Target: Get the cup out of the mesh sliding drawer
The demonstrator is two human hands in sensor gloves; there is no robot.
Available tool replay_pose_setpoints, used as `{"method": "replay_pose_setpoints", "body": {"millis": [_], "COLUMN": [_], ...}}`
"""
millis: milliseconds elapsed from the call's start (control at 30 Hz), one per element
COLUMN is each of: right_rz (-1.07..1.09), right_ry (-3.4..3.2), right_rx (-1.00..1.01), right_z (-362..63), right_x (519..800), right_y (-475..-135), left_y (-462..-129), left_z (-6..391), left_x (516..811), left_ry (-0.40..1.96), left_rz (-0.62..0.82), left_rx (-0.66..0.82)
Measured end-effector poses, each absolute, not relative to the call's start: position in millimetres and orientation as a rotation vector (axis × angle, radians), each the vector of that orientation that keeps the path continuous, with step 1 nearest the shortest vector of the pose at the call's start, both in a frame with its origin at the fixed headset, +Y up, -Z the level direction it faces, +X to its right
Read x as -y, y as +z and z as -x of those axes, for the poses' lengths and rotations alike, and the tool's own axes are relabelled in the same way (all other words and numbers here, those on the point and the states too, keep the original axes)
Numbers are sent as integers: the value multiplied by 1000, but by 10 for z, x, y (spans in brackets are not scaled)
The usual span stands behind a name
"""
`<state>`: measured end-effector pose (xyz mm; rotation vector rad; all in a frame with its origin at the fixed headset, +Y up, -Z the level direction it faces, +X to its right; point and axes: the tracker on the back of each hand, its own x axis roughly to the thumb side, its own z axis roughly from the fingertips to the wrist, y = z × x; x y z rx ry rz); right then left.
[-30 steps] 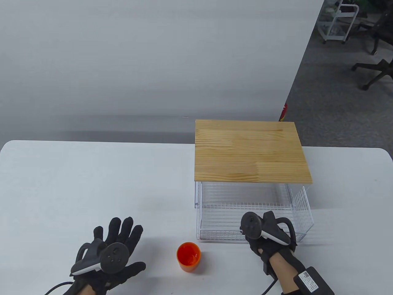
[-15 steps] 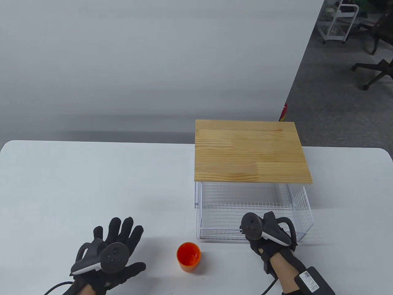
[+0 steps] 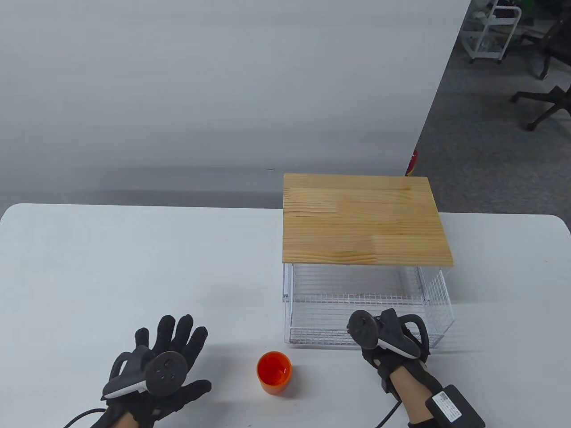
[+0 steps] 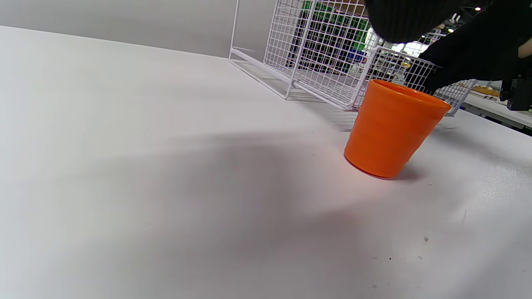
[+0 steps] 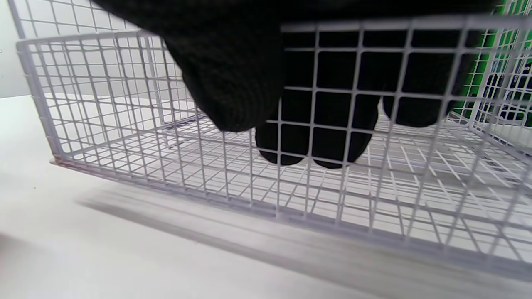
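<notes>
The cup [image 3: 274, 372] stands upright on the table [image 3: 89, 267], mouth up, already outside the mesh sliding drawer [image 3: 366, 318] and just off the drawer's front left corner. Its long axis is vertical, so any further grasp would likely come from the side or from above.

Taking the cup as the landmark, the left hand [image 3: 158, 372] lies flat on the table to the cup's left, fingers spread wide and holding nothing. The right hand [image 3: 386, 341] is to the cup's right, at the drawer's front wall: its fingers [image 5: 316, 137] hook over the top wire and hang inside the mesh while the thumb [image 5: 232, 83] stays outside (a grip on the drawer front, not the cup). Both hands are near the cup, neither touching it.
</notes>
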<state>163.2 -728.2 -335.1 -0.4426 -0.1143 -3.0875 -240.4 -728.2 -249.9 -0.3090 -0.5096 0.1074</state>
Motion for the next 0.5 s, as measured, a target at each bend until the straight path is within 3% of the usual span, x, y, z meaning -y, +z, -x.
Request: {"method": "replay_pose_setpoints", "body": {"millis": [500], "right_rz": [402], "right_ry": [-3076], "right_rx": [8], "right_z": [-1615], "right_x": [7255], "right_y": [-3357], "left_y": [-2500], "left_z": [2398], "left_x": [7284], "left_ry": [103], "left_rz": [311], "left_rx": [508]}}
